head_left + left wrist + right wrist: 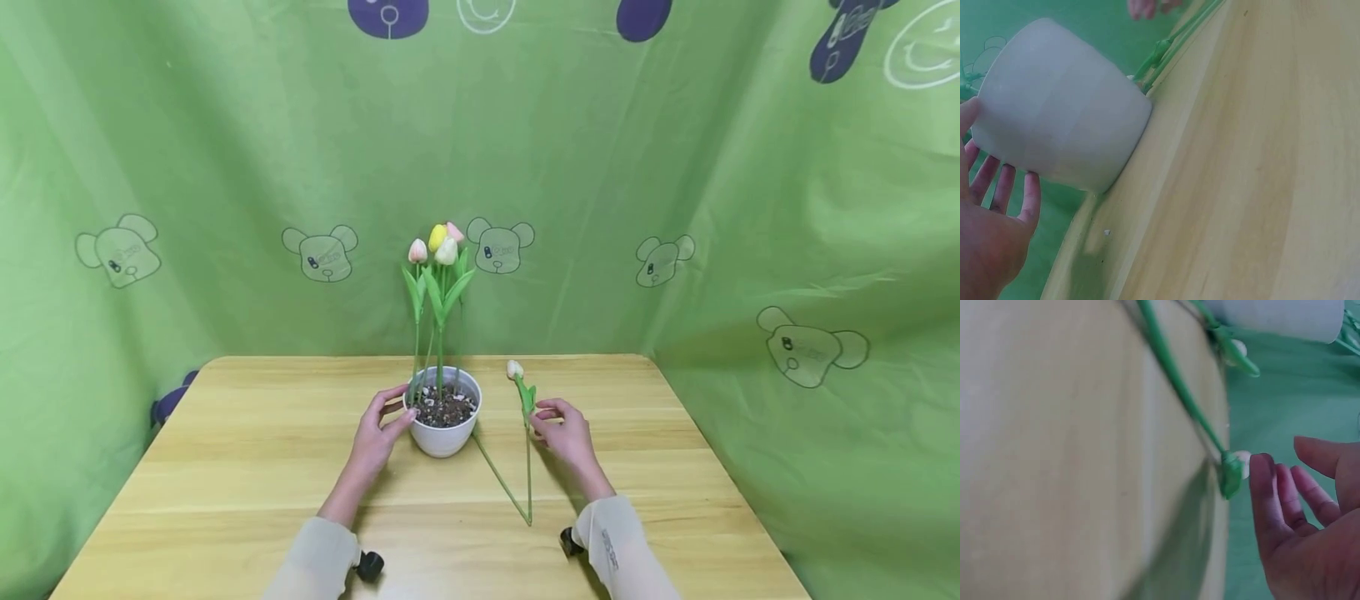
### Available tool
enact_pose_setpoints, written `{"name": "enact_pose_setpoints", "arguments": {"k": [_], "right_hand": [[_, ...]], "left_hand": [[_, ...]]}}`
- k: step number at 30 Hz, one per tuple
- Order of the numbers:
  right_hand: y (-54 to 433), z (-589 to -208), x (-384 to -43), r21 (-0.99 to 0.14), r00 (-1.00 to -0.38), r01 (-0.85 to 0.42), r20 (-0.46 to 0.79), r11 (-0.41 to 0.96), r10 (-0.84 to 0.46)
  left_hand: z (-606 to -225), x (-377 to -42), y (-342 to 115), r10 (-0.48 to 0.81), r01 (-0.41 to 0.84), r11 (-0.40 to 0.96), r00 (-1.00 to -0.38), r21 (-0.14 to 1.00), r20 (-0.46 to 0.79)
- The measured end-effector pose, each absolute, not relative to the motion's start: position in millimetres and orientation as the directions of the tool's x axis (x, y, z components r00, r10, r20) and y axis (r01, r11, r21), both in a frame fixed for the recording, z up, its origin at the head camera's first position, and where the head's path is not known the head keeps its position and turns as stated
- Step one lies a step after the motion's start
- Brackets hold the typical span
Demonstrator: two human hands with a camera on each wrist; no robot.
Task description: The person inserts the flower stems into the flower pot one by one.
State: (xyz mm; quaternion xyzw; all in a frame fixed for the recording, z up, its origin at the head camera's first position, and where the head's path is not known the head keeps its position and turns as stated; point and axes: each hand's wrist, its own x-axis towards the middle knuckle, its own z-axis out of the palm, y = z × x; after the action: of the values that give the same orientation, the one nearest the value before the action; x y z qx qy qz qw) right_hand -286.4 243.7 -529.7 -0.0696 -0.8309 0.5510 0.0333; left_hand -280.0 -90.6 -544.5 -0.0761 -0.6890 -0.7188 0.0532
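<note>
A white flower pot (442, 440) filled with dark soil stands on the table, with several artificial tulips (441, 287) upright in it, pink, yellow and white. My left hand (378, 425) holds the pot's left side, thumb at the front rim and fingers along the outer wall. A pale tulip (523, 392) with green leaves lies right of the pot. Over its leaves is my right hand (564, 429), thumb and fingers apart; in the right wrist view they pinch nothing. Another tulip stem (498, 479) lies slantwise, its upper part hidden by the pot in the head view.
The wooden table (262, 467) ends at the back against a green curtain (585, 167) with bear prints, which also hangs at both sides. The two loose stems meet in a V near the table's front. A small white crumb (1107, 232) lies beside the pot.
</note>
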Motion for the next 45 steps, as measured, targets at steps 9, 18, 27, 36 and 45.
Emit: {"name": "enact_pose_setpoints", "arguments": {"k": [9, 18, 27, 36, 45], "right_hand": [[247, -545, -283, -0.899, -0.985, 0.153, -0.104, 0.409, 0.14], [235, -545, -285, -0.908, -0.982, 0.18, -0.145, 0.379, 0.118], [226, -545, -287, -0.905, -0.977, 0.202, -0.161, 0.373, 0.139], [228, -547, -286, -0.898, -0.968, 0.228, -0.167, 0.377, 0.187], [231, -544, -287, -0.913, -0.965, 0.236, -0.18, 0.332, 0.191]], "left_hand": [[-544, -280, -91, 0.034, 0.188, -0.059, -0.981, 0.98, 0.191], [-545, -280, -91, 0.031, 0.185, -0.068, -0.982, 0.98, 0.187], [-545, -280, -92, 0.027, 0.2, -0.066, -0.979, 0.978, 0.202], [-545, -280, -91, 0.038, 0.184, -0.07, -0.982, 0.98, 0.187], [-545, -279, -91, 0.03, 0.17, -0.061, -0.985, 0.984, 0.172]]}}
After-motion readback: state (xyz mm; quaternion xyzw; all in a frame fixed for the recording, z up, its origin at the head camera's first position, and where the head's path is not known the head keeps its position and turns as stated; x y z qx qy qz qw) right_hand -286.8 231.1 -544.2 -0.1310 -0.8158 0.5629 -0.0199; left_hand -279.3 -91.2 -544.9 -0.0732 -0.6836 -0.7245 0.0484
